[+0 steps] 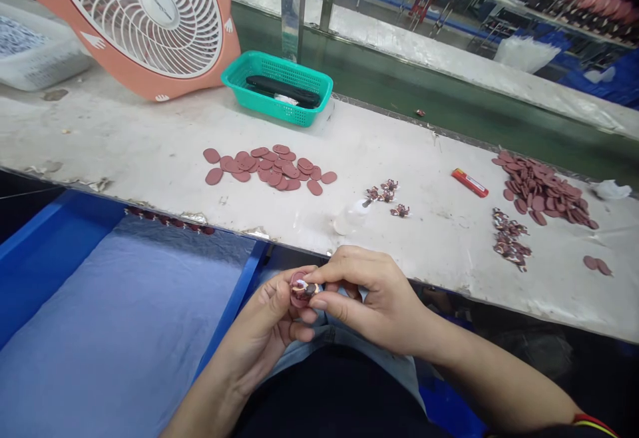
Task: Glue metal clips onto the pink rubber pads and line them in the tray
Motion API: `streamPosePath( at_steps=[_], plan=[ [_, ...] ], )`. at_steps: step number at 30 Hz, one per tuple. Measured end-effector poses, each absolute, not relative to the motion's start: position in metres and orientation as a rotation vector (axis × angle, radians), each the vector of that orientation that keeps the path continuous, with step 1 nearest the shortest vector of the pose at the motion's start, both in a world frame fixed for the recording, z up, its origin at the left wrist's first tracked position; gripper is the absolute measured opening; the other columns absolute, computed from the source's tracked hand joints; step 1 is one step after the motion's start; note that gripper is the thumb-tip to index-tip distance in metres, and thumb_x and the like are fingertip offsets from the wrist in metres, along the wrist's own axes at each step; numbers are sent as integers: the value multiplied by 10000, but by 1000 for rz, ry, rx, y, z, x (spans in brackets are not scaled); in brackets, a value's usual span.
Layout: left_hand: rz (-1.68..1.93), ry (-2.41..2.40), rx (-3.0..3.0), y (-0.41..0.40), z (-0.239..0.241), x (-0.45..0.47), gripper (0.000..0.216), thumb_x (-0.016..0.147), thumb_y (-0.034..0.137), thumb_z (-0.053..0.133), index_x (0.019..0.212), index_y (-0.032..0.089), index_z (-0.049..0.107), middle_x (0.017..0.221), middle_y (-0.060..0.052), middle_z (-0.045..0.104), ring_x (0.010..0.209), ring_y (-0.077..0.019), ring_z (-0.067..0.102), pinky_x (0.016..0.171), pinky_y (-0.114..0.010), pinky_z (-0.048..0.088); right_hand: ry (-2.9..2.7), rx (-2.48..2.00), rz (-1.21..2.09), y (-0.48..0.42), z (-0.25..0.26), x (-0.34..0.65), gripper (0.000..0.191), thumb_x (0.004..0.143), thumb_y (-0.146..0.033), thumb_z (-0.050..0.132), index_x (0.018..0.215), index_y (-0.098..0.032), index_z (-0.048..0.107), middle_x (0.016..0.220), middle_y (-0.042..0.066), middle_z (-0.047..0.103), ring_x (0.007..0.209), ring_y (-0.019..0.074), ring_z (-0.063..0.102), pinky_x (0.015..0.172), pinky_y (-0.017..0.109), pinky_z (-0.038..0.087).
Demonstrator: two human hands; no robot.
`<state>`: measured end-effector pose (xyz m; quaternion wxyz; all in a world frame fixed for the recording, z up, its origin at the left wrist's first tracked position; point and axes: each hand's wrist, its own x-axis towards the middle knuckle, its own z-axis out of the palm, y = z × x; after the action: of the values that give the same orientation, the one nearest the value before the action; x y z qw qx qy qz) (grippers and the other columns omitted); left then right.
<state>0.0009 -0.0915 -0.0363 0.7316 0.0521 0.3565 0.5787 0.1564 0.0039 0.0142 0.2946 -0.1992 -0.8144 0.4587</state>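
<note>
Just below the near edge of the white workbench (150, 152), over my lap, both hands meet. My left hand (272, 321) is closed, its fingers pinching a small reddish oval piece (298, 290). My right hand (367, 301) is closed too, its thumb and forefinger pressing a small multicoloured ornament (310, 288) onto that oval. A spread of reddish ovals (272, 168) lies on the bench ahead, with a few small ornaments (387, 195) to its right.
At the right lie a bigger heap of ovals (544, 192), a cluster of ornaments (508, 238) and a red lighter (469, 182). A teal basket (277, 85) and an orange fan (140, 18) stand behind. A blue bin (114, 311) with a grey liner sits at my left.
</note>
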Motion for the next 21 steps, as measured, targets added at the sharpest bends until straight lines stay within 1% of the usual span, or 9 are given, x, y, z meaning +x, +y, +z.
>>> streamPosePath(
  at_steps=[2,4,5,8,11,13,16,19,21],
  plan=[
    [1249,825,146,-91,-40,-1,503,643,566,821,963,178,788,762,-51,734,601,-126,666,452,-173,559,-2149,-528,1153,3,10,155,145,886,-146,681,1020,-175,727,745,1,661,630,88,564,577,196,479],
    [1306,942,161,-91,-43,0,538,649,598,803,990,183,777,781,-55,729,597,-132,653,442,-185,552,-2136,-545,1000,1,4,152,141,893,-156,672,1026,-162,715,758,15,665,626,94,574,572,204,498],
    [1392,1034,165,-92,-44,0,495,654,575,814,970,196,774,765,-39,721,578,-122,635,445,-187,549,-2132,-556,891,0,0,151,142,895,-158,669,1032,-152,709,777,29,670,639,101,587,578,212,511],
    [1694,1270,240,-95,-46,4,320,624,434,887,822,222,752,656,22,660,515,-95,566,451,-180,528,-2143,-559,507,-5,-15,144,183,899,-147,667,1080,-128,682,822,66,692,687,131,618,599,242,535],
    [1761,1345,353,-95,-44,6,285,592,357,912,767,218,735,672,25,651,512,-90,543,457,-177,512,-2183,-469,251,-8,-26,135,259,901,-143,663,1155,-100,642,795,73,703,670,154,615,575,271,527],
    [1755,1388,375,-93,-42,6,269,591,336,910,740,208,726,696,19,653,517,-84,526,455,-169,498,-2195,-408,196,-8,-30,129,256,920,-143,629,1169,-80,627,756,68,694,633,153,602,545,272,512],
    [1750,1433,356,-90,-39,4,255,617,345,890,692,191,702,677,18,636,510,-80,498,441,-165,470,-2196,-382,211,-6,-29,121,213,936,-126,589,1138,-77,631,737,62,686,609,148,595,526,265,496],
    [1741,1438,304,-94,-39,-1,270,661,393,855,728,185,696,674,15,629,526,-90,510,453,-176,465,-2232,-348,219,-11,-24,117,208,904,-115,629,1106,-72,640,707,51,678,571,144,583,498,272,469],
    [1722,1539,300,-99,-45,-13,287,691,426,824,782,192,686,728,2,651,596,-115,559,480,-187,476,-2242,-267,199,-22,-20,119,181,886,-136,643,1059,-82,653,639,24,652,494,132,543,446,280,421]
  ],
)
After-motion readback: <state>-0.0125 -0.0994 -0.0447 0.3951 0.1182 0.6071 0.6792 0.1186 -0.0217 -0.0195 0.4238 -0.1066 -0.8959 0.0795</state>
